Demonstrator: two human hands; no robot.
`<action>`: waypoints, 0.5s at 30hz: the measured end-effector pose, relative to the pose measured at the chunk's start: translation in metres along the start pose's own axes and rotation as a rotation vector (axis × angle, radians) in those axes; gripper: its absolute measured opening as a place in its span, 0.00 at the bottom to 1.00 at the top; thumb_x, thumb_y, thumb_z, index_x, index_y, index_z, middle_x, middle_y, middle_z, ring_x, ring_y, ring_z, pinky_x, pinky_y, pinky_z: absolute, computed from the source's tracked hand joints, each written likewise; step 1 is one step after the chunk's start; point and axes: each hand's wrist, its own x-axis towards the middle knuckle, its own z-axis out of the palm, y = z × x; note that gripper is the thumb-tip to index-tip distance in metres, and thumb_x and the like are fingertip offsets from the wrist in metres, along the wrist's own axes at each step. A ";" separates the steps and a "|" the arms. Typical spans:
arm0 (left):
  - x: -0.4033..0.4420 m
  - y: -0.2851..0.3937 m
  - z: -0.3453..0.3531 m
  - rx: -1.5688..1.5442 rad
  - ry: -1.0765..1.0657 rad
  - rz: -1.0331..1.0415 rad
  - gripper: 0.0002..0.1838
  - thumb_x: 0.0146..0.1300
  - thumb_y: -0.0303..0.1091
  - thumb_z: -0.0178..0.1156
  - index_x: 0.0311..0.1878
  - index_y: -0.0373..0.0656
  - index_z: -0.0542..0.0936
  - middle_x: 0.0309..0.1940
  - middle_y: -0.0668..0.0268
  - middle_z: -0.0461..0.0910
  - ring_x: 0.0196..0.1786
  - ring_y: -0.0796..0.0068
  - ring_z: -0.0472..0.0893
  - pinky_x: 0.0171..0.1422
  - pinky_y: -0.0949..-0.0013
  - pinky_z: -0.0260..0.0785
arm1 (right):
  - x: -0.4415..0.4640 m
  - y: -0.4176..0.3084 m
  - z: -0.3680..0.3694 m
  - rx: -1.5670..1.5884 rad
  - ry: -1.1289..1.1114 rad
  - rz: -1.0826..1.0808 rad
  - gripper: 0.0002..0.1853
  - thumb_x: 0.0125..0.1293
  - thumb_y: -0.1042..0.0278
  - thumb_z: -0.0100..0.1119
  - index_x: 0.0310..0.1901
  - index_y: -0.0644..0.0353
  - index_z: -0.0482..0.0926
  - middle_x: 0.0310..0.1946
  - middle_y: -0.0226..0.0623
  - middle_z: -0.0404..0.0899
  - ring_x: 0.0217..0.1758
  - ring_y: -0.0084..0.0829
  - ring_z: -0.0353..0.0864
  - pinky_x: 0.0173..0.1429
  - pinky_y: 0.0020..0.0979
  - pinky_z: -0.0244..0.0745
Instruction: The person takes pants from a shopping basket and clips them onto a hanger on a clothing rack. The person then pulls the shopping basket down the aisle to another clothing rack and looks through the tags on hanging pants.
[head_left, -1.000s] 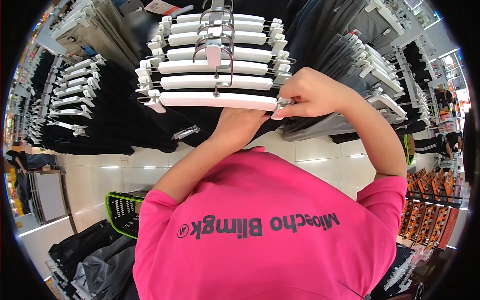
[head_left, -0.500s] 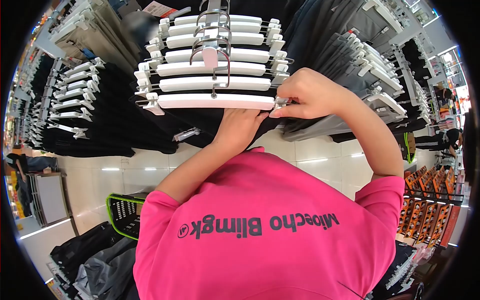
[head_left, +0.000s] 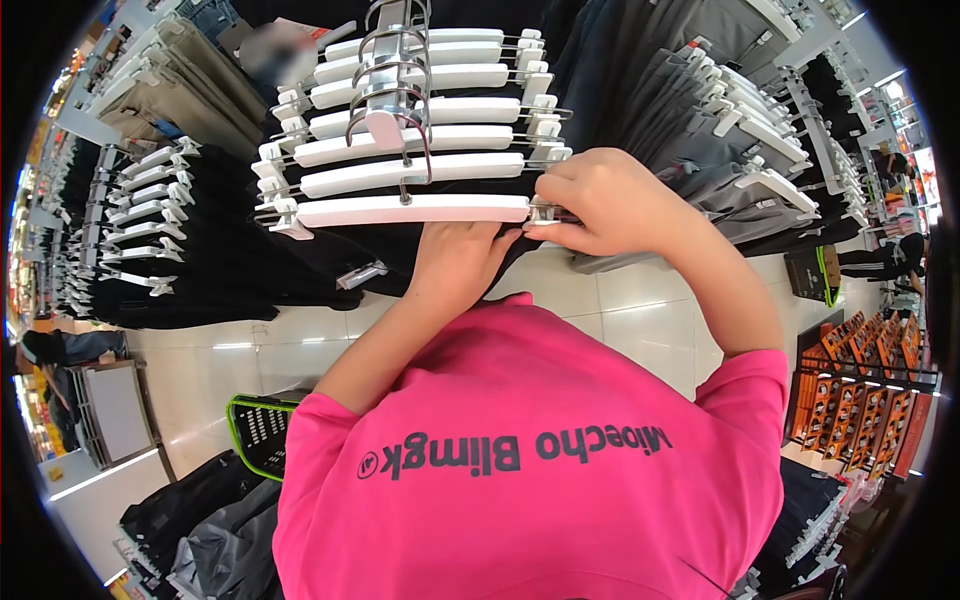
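A row of white clip hangers point(head_left: 412, 209) with black garments, apparently trousers point(head_left: 375, 245), hangs from a metal rail arm point(head_left: 385, 95) in front of me. My left hand point(head_left: 455, 262) is under the nearest hanger's bar and grips the top of the black garment; its fingertips are hidden, and the thumb points toward the right clip. My right hand point(head_left: 610, 205) pinches the hanger clip point(head_left: 541, 212) at that hanger's right end, with thumb below and curled fingers above. A small clear-and-silver tag or clip point(head_left: 362, 275) shows against the black cloth at left.
Racks of black trousers point(head_left: 215, 240) stand left, grey trousers point(head_left: 680, 150) right, and beige trousers point(head_left: 185, 75) upper left. A black basket with a green rim point(head_left: 262, 435) sits on the tiled floor point(head_left: 640, 300) at left. An orange-and-black display point(head_left: 850, 400) stands right, near another person point(head_left: 900, 262).
The view has shifted slightly, so the hangers and both hands appear a little further left. My right hand stays on the clip and my left hand stays on the cloth.
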 end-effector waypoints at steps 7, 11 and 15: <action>-0.002 0.006 -0.009 0.133 -0.006 -0.002 0.12 0.53 0.35 0.61 0.41 0.42 0.77 0.29 0.60 0.78 0.35 0.58 0.77 0.44 0.61 0.63 | 0.003 -0.005 -0.004 -0.205 -0.109 -0.032 0.18 0.54 0.53 0.60 0.27 0.62 0.72 0.21 0.37 0.72 0.26 0.39 0.74 0.32 0.35 0.68; -0.006 0.009 -0.014 0.170 0.026 0.018 0.14 0.52 0.35 0.62 0.41 0.42 0.77 0.30 0.61 0.79 0.38 0.61 0.77 0.47 0.62 0.62 | 0.008 -0.007 -0.009 -0.226 -0.155 -0.034 0.17 0.54 0.54 0.59 0.26 0.62 0.72 0.20 0.37 0.72 0.25 0.40 0.74 0.32 0.35 0.68; -0.014 0.009 -0.010 0.265 0.013 -0.040 0.14 0.51 0.33 0.62 0.42 0.41 0.77 0.32 0.62 0.79 0.40 0.65 0.77 0.51 0.62 0.61 | 0.016 -0.012 -0.019 -0.254 -0.244 -0.018 0.15 0.51 0.57 0.61 0.24 0.63 0.74 0.18 0.38 0.72 0.24 0.40 0.75 0.31 0.35 0.69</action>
